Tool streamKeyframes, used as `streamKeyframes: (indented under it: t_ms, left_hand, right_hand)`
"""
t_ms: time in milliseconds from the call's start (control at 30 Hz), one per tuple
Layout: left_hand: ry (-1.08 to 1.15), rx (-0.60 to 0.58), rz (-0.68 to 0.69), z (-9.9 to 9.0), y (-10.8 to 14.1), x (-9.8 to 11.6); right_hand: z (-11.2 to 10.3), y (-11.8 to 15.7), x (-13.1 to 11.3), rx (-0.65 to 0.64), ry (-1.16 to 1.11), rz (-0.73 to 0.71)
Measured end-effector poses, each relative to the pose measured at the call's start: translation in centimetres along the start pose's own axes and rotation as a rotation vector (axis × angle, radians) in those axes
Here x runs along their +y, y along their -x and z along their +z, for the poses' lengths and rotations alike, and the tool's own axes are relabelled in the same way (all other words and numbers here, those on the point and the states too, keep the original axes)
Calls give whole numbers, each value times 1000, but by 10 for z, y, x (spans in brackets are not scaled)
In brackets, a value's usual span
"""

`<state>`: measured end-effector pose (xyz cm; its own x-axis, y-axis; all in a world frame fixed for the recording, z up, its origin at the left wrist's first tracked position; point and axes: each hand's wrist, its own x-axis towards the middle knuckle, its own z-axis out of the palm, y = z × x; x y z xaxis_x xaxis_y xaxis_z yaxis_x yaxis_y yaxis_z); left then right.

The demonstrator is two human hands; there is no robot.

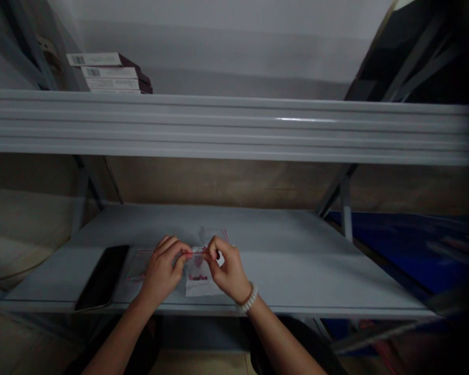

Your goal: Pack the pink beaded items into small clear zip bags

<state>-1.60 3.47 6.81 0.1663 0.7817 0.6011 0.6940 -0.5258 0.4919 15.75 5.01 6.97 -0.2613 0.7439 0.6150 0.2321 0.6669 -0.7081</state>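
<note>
My left hand (162,273) and my right hand (229,271) are close together above a grey metal shelf (297,271). Their fingertips pinch a thin red strip (191,253), though the fingers partly hide it. Just below lies a white paper slip with red print (197,284), and a clear plastic film (214,234) shows behind my right fingers. Under my left hand's outer side lies a flat printed packet (136,271). A bead bracelet (247,298) circles my right wrist.
A black smartphone (102,277) lies face up at the shelf's left. Above runs a white upper shelf beam (226,125), with a stack of boxes (109,73) on top at the left. Metal uprights stand at both sides, and something blue (394,250) lies beyond the right.
</note>
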Motion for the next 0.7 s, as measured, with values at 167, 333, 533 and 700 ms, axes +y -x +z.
streamKeyframes:
  t_ms: [167,333,533,700]
  left_hand:
    - [80,23,-76,-3,3,-5]
    - [95,46,-87,-5,6,-9]
    - [223,-4,-66,-5,6,-13]
    - [227,-28,-132,-7,9,-22]
  right_hand:
    - [3,-2,1,-38,-76,13]
    - [14,-4,4,-74,-43,90]
    - [19,-10,9,4,86,68]
    - [17,-13,6,89,145,43]
